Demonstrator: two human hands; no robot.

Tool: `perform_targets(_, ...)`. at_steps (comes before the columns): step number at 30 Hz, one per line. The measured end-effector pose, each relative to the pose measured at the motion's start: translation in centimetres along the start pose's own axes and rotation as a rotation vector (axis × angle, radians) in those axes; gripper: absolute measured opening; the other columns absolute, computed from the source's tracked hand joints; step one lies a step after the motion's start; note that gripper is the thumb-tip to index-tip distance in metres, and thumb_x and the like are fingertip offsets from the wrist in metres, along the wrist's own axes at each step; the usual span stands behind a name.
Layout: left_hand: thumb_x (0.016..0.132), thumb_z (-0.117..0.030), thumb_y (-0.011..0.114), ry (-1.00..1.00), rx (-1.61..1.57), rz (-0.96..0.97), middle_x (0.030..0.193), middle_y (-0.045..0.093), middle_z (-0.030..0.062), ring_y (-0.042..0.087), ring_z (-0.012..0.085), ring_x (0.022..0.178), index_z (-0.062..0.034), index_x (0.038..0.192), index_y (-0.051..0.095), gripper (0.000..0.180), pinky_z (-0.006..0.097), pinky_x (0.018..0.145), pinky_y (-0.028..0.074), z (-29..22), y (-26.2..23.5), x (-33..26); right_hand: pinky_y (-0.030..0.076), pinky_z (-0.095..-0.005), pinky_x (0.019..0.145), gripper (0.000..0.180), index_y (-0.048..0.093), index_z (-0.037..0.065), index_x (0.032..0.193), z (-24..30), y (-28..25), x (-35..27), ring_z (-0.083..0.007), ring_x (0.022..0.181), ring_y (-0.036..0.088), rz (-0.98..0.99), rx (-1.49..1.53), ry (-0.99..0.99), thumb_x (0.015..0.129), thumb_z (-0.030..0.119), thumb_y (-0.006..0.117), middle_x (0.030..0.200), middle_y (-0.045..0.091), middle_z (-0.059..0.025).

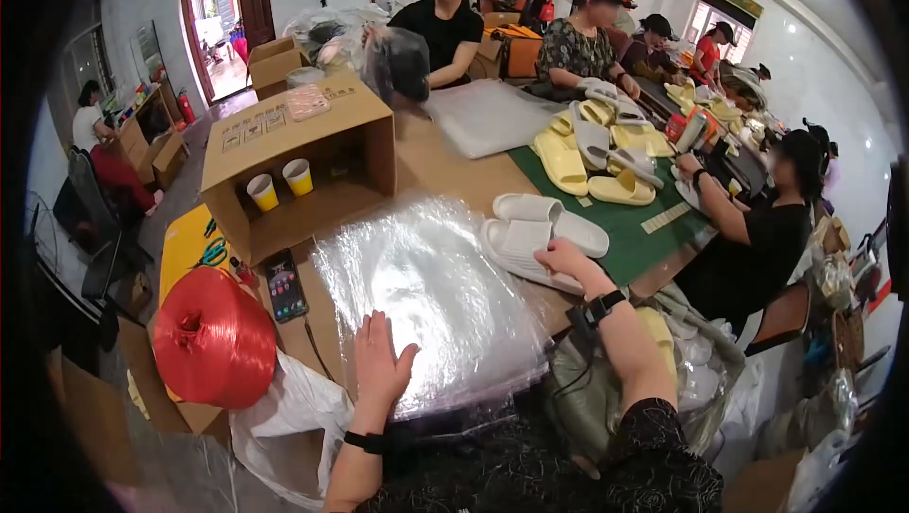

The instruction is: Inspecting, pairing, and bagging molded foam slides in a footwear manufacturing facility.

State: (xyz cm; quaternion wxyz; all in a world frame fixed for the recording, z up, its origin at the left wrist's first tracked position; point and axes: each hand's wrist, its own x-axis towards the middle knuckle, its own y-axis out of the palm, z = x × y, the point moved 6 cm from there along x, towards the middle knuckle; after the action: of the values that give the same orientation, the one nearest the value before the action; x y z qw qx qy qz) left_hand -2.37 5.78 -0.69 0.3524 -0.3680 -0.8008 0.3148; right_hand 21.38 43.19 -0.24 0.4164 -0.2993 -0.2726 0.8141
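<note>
bare cardboard tabletop borders clear plastic, left fingers flat near its edge, right fingers pinching a white slipper.

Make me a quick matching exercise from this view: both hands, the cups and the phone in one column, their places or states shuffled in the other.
Column one:
1. Left hand
2. Right hand
3. Two cups
4. Phone

Column two:
A. Inside the open cardboard box
B. At a white slipper
C. Dark, with its screen lit
D. Resting on clear plastic

Pairs: 1-D, 2-B, 3-A, 4-C
</note>
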Motion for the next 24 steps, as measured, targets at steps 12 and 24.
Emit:
perform_targets(12, 0.088, -0.039, 0.066, 0.039, 0.021, -0.004, 0.148, 0.041, 0.0282, 0.034, 0.0457, 0.14, 0.0083, 0.145, 0.035, 0.08, 0.053, 0.116, 0.024, -0.1, 0.8, 0.5, 0.05, -0.0473, 0.093, 0.051, 0.062, 0.009, 0.124, -3.5, -3.1, 5.5, -0.0424, 0.105, 0.063, -0.329, -0.539, -0.317, 0.076, 0.023, 0.071, 0.117, 0.066, -0.0222)
perform_targets(24, 0.089, -0.041, 0.065, -0.017, 0.04, 0.016, 0.149, 0.041, 0.0271, 0.031, 0.0438, 0.142, 0.0079, 0.144, 0.037, 0.079, 0.052, 0.117, 0.023, 0.5, -0.1, -0.3, 0.05, -0.0496, 0.081, 0.025, 0.059, 0.001, 0.101, 12.2, -4.2, -6.8, -0.0409, 0.097, 0.06, -0.632, -0.42, -0.455, 0.079, 0.012, 0.065, 0.103, 0.061, -0.0203)
